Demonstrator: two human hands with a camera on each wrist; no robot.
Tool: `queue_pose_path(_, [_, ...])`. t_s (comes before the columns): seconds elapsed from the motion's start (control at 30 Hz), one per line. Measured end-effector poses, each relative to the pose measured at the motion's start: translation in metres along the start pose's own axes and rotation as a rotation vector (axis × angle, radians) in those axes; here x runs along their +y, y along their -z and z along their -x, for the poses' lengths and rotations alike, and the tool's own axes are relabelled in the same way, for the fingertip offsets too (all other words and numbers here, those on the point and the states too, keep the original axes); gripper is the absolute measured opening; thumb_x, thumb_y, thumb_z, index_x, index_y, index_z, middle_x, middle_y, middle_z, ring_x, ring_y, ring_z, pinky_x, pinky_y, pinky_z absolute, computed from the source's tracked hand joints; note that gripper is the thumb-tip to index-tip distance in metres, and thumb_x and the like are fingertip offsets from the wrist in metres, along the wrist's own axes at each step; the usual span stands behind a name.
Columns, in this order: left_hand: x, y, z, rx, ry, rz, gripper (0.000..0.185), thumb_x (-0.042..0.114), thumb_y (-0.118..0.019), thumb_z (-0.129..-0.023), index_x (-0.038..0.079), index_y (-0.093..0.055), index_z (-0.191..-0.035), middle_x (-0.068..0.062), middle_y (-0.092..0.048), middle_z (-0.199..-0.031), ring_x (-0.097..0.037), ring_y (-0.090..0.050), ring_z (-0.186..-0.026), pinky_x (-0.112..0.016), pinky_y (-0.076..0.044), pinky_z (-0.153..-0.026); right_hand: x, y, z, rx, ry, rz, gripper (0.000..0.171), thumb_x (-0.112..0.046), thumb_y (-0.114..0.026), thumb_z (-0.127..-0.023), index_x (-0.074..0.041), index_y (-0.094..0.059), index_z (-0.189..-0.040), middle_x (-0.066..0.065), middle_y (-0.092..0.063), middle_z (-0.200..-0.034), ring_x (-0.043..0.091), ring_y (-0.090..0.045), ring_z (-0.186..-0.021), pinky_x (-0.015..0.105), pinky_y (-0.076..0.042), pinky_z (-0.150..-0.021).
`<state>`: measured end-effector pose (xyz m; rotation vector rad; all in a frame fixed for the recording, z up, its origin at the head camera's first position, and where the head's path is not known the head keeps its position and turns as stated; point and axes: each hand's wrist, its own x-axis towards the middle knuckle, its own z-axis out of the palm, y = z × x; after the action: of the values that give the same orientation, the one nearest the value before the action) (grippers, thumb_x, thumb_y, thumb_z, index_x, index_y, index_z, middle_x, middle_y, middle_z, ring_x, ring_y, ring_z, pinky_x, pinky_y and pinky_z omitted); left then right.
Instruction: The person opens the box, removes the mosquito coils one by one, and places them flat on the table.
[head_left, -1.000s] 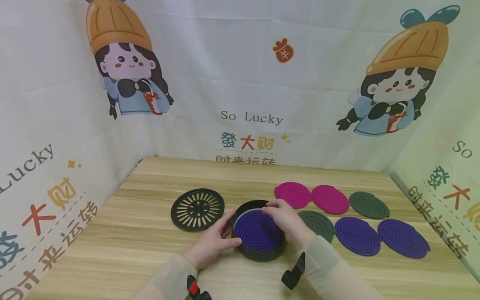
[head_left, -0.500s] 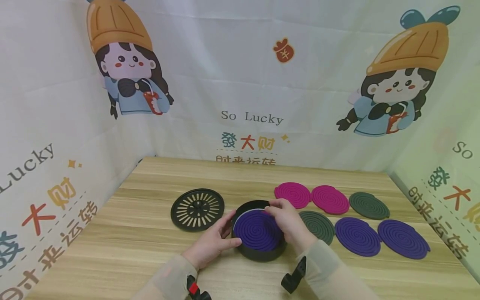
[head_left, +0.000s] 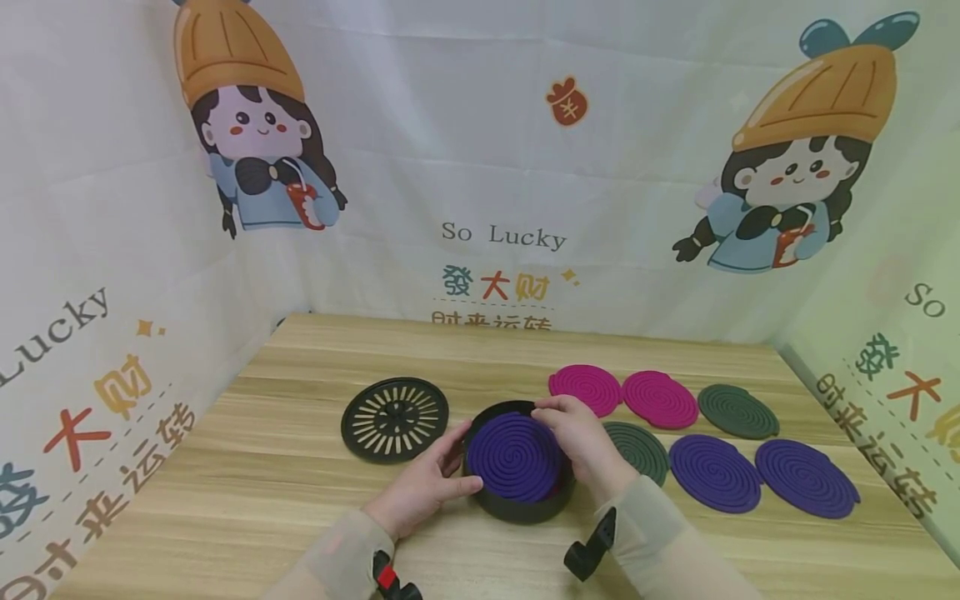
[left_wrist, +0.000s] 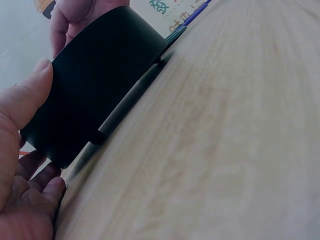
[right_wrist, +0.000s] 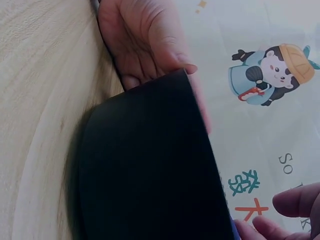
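Far left on the table there's a round black slotted lid lying flat, just beside the action but not touched by anything. Next over, the left hand cups the left wall of the black round holder, thumb on the near side and fingers curled round the back; the left wrist view shows that wrap pretty clearly. The holder sits near the middle of the table, a bit toward the person. Resting in its mouth is the purple coil, a flat spiral disc that looks slightly tilted, its far right edge riding a bit high near the rim. That raised edge is exactly where the right hand is: it comes over from the right, fingertips pinching the coil's far right edge. So the coil lies just left of and below the right hand, which is the nearer one to it. Further right, six more coils, magenta, dark green and purple, lie flat in two rows, well apart from both hands.
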<state>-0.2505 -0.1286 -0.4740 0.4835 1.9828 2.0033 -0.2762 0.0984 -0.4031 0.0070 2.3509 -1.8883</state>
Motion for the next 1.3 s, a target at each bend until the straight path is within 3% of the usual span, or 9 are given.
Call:
queue_pose_path(0.53, [-0.0012,0.0008,0.0004,-0.009,0.003,0.012,0.091,0.011,-0.074,-0.084,0.004,-0.014,-0.153,-0.018,-0.011,-0.159,-0.036,-0.011,-0.144,-0.047,-0.018,-0.116,-0.0049,0.0002,-0.0024,0.004,-0.009,0.005,0.023,-0.007,-0.054,-0.094,0.007,-0.059,-0.112,0.017,-0.059,-0.114,0.032,-0.054,-0.109,0.048,-0.04,-0.102])
queue_pose_path(0.83, [-0.0011,0.0016,0.0004,-0.004,0.003,0.002,0.092,0.012,-0.074,-0.084,0.004,-0.015,-0.153,-0.019,-0.013,-0.158,-0.036,-0.012,-0.144,-0.047,-0.018,-0.116,-0.0062,0.0,-0.0038,-0.008,-0.032,-0.02,0.025,-0.008,-0.057,-0.092,0.007,-0.06,-0.112,0.014,-0.06,-0.109,0.022,-0.056,-0.091,0.033,-0.047,-0.083])
queue_pose_path(1.13, [0.0001,0.0003,0.001,-0.002,0.002,0.002,0.092,0.012,-0.075,-0.083,0.004,-0.015,-0.153,-0.019,-0.013,-0.158,-0.036,-0.011,-0.144,-0.046,-0.017,-0.116,-0.0073,0.0004,0.0016,-0.026,-0.049,-0.065,0.027,-0.008,-0.056,-0.093,0.006,-0.058,-0.116,0.018,-0.061,-0.115,0.021,-0.058,-0.095,0.033,-0.048,-0.086])
queue_pose_path(1.3, [-0.0008,0.0001,0.0005,-0.001,0.0,0.004,0.093,0.012,-0.075,-0.083,0.005,-0.015,-0.153,-0.017,-0.014,-0.159,-0.034,-0.013,-0.144,-0.045,-0.019,-0.116,-0.0043,0.001,0.0047,-0.029,0.008,-0.109,0.026,0.0,-0.052,-0.093,0.008,-0.056,-0.118,0.022,-0.059,-0.121,0.031,-0.053,-0.114,0.044,-0.04,-0.103])
